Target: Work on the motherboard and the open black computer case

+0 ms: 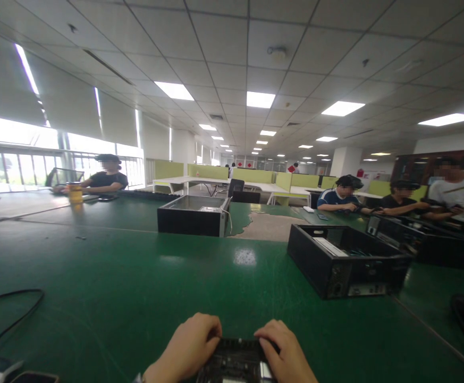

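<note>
Dark unit [237, 357], long axis unclear

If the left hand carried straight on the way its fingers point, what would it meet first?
The left hand would first meet the dark unit, which it seems to touch; beyond that, probably the right hand, though depth is unclear.

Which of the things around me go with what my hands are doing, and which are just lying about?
In hand:
- dark electronic unit, between your left hand and right hand

Apparently just lying about:
- open computer case ahead
- larger-looking open case to the right
- black cable, left
- amber container, far left
</note>
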Motion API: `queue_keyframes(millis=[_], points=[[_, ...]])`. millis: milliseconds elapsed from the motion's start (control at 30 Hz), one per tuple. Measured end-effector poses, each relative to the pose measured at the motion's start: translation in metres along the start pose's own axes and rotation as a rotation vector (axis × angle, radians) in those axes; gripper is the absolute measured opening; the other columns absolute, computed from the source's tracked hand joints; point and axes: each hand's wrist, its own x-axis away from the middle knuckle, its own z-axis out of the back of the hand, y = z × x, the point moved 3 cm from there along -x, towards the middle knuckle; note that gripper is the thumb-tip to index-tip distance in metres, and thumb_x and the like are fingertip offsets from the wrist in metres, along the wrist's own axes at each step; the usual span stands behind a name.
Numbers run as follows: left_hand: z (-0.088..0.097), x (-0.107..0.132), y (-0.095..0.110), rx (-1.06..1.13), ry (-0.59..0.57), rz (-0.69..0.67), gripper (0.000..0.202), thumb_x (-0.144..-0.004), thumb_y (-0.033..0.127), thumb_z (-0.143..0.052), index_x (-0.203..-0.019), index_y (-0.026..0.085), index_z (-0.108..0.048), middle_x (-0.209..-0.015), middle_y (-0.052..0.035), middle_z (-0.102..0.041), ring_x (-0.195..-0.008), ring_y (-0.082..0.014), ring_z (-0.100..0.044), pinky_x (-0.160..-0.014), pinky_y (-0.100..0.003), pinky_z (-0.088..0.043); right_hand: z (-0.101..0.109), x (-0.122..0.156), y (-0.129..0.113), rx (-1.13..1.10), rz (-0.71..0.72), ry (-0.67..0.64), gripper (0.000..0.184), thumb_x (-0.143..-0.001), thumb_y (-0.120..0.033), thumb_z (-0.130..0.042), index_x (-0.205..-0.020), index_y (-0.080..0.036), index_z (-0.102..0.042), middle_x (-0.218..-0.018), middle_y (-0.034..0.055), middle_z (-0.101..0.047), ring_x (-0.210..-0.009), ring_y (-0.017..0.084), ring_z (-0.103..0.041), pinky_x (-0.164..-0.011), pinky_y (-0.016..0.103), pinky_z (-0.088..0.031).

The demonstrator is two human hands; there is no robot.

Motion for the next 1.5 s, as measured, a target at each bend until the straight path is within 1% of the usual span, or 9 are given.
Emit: queue_keyframes(millis=[133,267,400,633,900,1067,1500], points=[[-0.001,0.0,0.0,-0.029,-0.019,0.014,0.021,-0.072,0.022,-0.049,-0.082,0.026,-0.067,-0.092,-0.0011,-0.07,-0.09,-0.0205,-0.06,-0.076,-0.03,-0.042,-0.002,0.001,0.0,0.015,-0.033,-0.002,0.028,-0.08,-0.016,-0.049,-0.1,-0.019,-0.068,-0.097,0.0058,-0.066,-0.095,0.019,-0.056,-0.088,0.029,-0.042],[-0.004,0.0,-0.002,-0.052,-0.021,0.019,0.022,-0.069,0.021,-0.049,-0.081,0.027,-0.067,-0.091,-0.001,-0.07,-0.09,-0.0201,-0.06,-0.076,-0.03,-0.042,-0.003,0.001,0.001,0.016,-0.052,0.0,0.028,-0.077,-0.012,-0.047,-0.092,-0.018,-0.069,-0.096,0.0056,-0.065,-0.096,0.018,-0.057,-0.087,0.027,-0.042],[-0.007,0.0,-0.003,-0.054,-0.014,0.017,0.024,-0.069,0.02,-0.048,-0.081,0.027,-0.067,-0.091,-0.001,-0.07,-0.089,-0.0195,-0.06,-0.075,-0.029,-0.041,-0.003,0.0,0.001,0.0,-0.045,-0.01,0.027,-0.077,-0.012,-0.048,-0.09,-0.019,-0.07,-0.094,0.0044,-0.065,-0.095,0.017,-0.057,-0.087,0.026,-0.041],[-0.008,0.002,-0.002,-0.049,0.009,0.0,0.021,-0.068,0.02,-0.047,-0.078,0.027,-0.064,-0.087,0.0,-0.069,-0.085,-0.0189,-0.06,-0.071,-0.029,-0.04,-0.004,0.0,0.001,0.028,-0.079,-0.004,0.025,-0.077,-0.013,-0.048,-0.087,-0.02,-0.069,-0.091,0.0036,-0.066,-0.092,0.017,-0.057,-0.085,0.027,-0.04],[-0.01,-0.002,-0.004,-0.059,-0.017,0.021,0.022,-0.067,0.02,-0.048,-0.081,0.027,-0.065,-0.09,0.0,-0.069,-0.087,-0.0188,-0.06,-0.073,-0.029,-0.04,-0.006,-0.001,0.006,0.05,-0.117,-0.01,0.024,-0.077,-0.015,-0.049,-0.089,-0.022,-0.069,-0.093,0.002,-0.067,-0.093,0.017,-0.056,-0.084,0.027,-0.037],[-0.01,-0.002,-0.004,-0.052,0.004,0.013,0.022,-0.066,0.019,-0.048,-0.079,0.027,-0.064,-0.087,0.0002,-0.069,-0.086,-0.0191,-0.06,-0.072,-0.029,-0.04,-0.007,-0.001,0.007,0.051,-0.117,-0.007,0.024,-0.078,-0.015,-0.049,-0.09,-0.022,-0.069,-0.094,0.0015,-0.067,-0.094,0.017,-0.056,-0.085,0.027,-0.036],[-0.012,-0.003,-0.006,-0.055,0.015,0.0,0.02,-0.067,0.02,-0.048,-0.078,0.027,-0.063,-0.086,0.0002,-0.069,-0.084,-0.0189,-0.059,-0.07,-0.029,-0.038,-0.006,0.0,0.004,0.063,-0.119,-0.009,0.024,-0.078,-0.017,-0.048,-0.091,-0.022,-0.068,-0.094,0.0022,-0.067,-0.095,0.018,-0.056,-0.084,0.028,-0.036]])
